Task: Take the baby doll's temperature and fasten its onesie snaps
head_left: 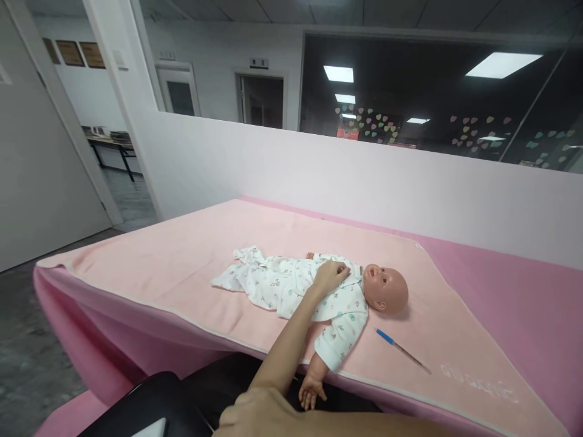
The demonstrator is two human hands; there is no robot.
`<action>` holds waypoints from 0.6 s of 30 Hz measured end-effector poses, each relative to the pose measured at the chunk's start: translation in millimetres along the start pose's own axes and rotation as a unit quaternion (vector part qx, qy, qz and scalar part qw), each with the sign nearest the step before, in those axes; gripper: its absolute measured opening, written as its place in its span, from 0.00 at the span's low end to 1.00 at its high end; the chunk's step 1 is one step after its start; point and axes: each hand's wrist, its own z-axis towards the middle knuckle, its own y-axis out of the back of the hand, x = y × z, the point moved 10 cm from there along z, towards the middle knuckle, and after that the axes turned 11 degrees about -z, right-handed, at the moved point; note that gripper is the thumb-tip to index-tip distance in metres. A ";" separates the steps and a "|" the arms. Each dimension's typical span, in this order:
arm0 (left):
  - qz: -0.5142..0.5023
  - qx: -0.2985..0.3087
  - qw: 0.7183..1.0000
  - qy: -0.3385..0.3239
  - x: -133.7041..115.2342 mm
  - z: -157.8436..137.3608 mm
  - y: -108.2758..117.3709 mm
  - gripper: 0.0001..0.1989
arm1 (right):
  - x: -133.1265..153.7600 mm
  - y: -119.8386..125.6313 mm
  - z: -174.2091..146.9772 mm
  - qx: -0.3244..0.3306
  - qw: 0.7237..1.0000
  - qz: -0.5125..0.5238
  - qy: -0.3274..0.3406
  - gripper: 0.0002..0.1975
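A baby doll (386,290) lies on its back, its head to the right. It wears a white printed baby outfit (277,282) with loose, flat leg ends. My left hand (331,277) rests on the doll's chest with curled fingers; a small dark spot shows at the fingertips, too little to name. Low in the view, my right hand (257,414) lies across my left forearm, its fingers hidden. One doll arm hangs past the near table edge. Beside the doll's head lies a thin pen-like stick (403,350) with a blue end, touched by neither hand.
A light pink blanket (150,261) covers the table over a darker pink cloth (523,291). Behind it stands a white half wall (364,182) with glass above. A dark chair or bag-like shape (141,400) is below the near edge. A door (40,152) stands at left.
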 end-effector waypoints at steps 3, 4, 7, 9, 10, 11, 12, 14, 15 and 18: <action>-0.001 0.006 1.000 0.000 -0.7 0.4 -1.1 0.17 | -11.8 15.0 -1.6 -0.039 0.997 -0.050 -0.050 0.14; -0.002 0.006 1.000 0.003 -0.6 0.6 -1.0 0.17 | -15.2 19.0 -2.9 -0.047 0.995 -0.059 -0.065 0.13; -0.004 0.000 1.000 0.012 -0.6 0.1 0.4 0.17 | -12.6 23.9 -6.2 -0.053 0.995 -0.056 -0.069 0.12; -0.008 -0.005 1.000 0.014 -0.8 -0.8 1.7 0.17 | -10.0 26.5 -7.5 -0.057 0.994 -0.053 -0.072 0.11; -0.012 -0.005 1.000 0.013 -1.1 -1.3 2.0 0.17 | -10.3 28.0 -7.6 -0.059 0.994 -0.052 -0.077 0.11; -0.015 -0.003 1.000 0.011 -1.4 -1.8 1.9 0.17 | -11.5 29.6 -7.3 -0.062 0.993 -0.052 -0.083 0.11; -0.017 -0.002 1.000 0.009 -1.6 -2.2 1.7 0.17 | -12.9 31.0 -6.8 -0.064 0.992 -0.054 -0.090 0.11; -0.018 -0.001 1.000 0.010 -0.9 -2.6 1.6 0.17 | -12.9 32.3 -5.6 -0.066 0.992 -0.052 -0.099 0.11; -0.018 -0.003 1.000 0.012 -0.2 -2.5 1.8 0.17 | -9.5 31.7 -5.2 -0.064 0.993 -0.041 -0.094 0.11; -0.014 -0.010 1.000 0.015 -0.3 -2.2 2.7 0.17 | 6.5 30.6 -8.8 -0.062 0.996 0.012 -0.061 0.10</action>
